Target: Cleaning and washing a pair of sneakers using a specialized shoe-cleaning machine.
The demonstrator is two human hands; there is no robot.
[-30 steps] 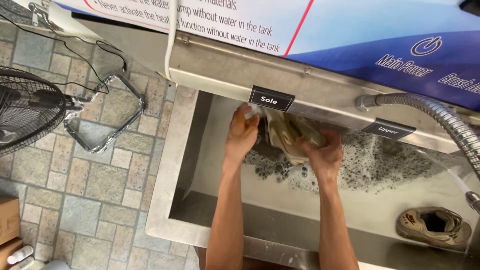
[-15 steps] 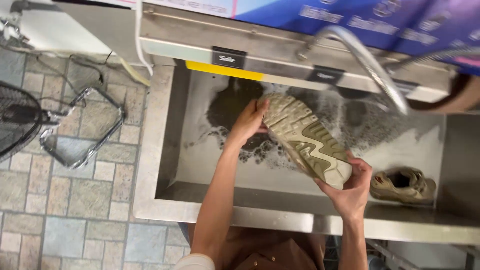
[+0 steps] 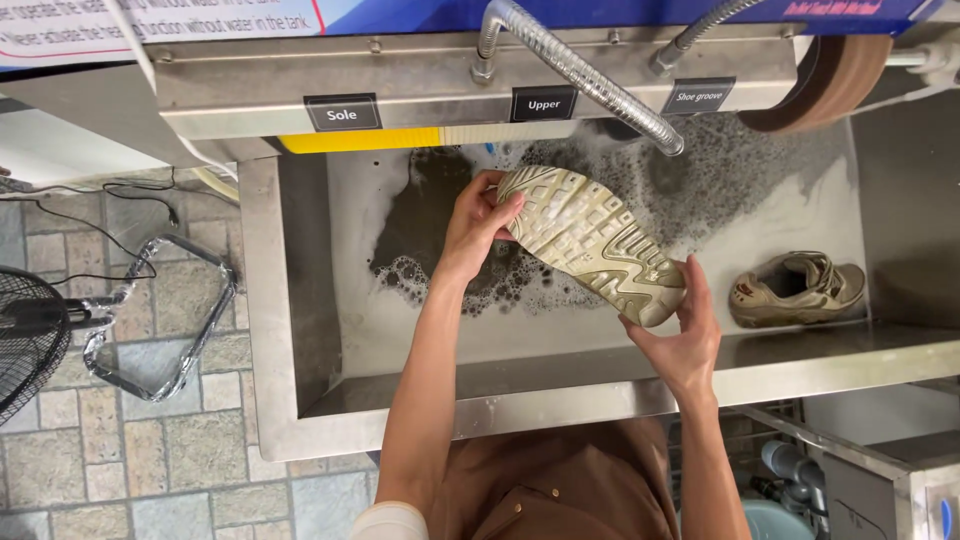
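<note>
Both arms reach forward, left hand (image 3: 478, 222) and right hand (image 3: 682, 330) each with fingers curled in grip.

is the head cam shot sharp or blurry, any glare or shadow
Head view: sharp overall, the tread on the shoe held by the left hand and right hand reads clearly; soft sheen on the steel sink rim, no harsh glare; shadow darkens under the machine housing.

A steel sink (image 3: 290, 300) holds dark suds (image 3: 450, 240) at 11 o'clock and a shoe (image 3: 795, 288) at 3 o'clock.
</note>
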